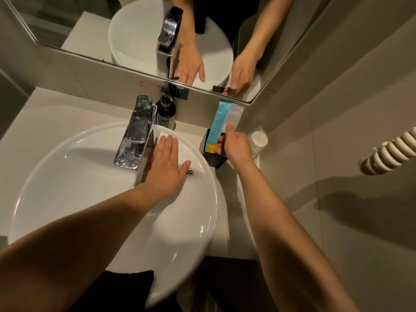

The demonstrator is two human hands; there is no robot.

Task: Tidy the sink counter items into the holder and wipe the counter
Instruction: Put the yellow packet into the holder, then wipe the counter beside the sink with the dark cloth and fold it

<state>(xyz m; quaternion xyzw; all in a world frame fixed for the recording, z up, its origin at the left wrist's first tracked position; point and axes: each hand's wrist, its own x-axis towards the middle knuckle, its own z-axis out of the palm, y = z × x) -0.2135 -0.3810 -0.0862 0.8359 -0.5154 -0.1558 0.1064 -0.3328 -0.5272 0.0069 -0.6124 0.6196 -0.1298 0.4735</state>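
A: How much room is there around the sink?

B: Little on the right. The round white basin fills most of the surface, leaving a narrow strip between its rim and the side wall. The black holder stands in that strip, just beside the rim, with a clear cup behind it near the wall. The left of the surface is bare.

A: And the hands?

B: The right hand is over the holder, thumb up against a tall blue packet standing in it, fingers curled down onto a yellow packet at the holder's mouth, closed on it.

A: The left?

B: The left hand lies flat, fingers apart and straight, above the basin's back, beside the chrome tap, holding nothing. A dark pump bottle stands behind the tap under the mirror.
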